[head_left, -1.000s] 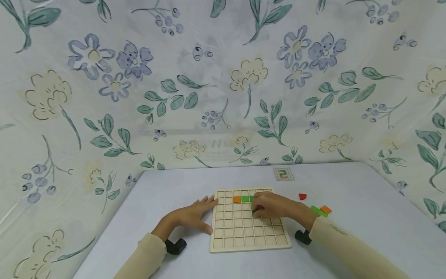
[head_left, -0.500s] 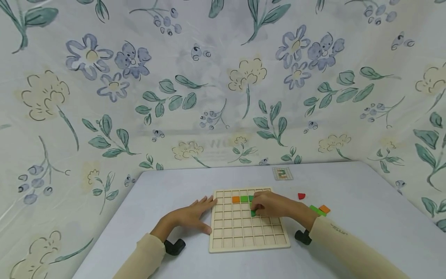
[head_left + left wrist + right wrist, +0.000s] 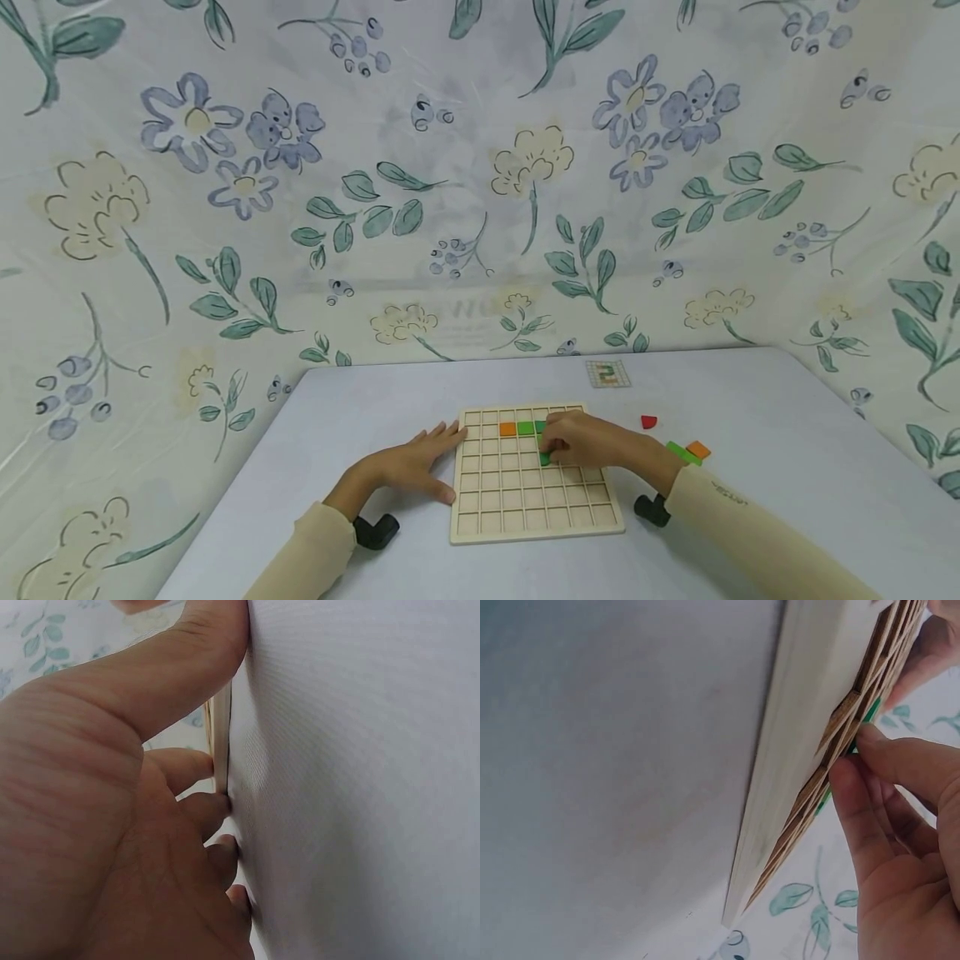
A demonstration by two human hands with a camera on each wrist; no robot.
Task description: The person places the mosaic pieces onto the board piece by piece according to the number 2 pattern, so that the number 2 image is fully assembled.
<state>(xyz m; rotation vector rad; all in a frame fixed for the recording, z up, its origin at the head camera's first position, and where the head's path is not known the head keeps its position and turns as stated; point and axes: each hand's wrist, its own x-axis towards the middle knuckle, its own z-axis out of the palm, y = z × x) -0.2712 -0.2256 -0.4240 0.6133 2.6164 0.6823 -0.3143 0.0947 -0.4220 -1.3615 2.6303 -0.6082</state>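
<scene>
Likely light, stiff and smooth, green tile suits an edge hold: right hand apparently pinching it, left hand spread, touching board.

The white table bears a wooden grid board, a patterned card and loose coloured pieces.

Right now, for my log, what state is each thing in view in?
Wooden board: flat, partly filled
Left hand: spread, touching the board
Right hand: curled, pinching a dark green piece
Orange tile: set in place
Light green tile: set in place
Next green tile: partly hidden
Red piece: loose, off-board
Loose green piece: off-board
Loose orange piece: off-board
Pattern card: flat, face up
</scene>
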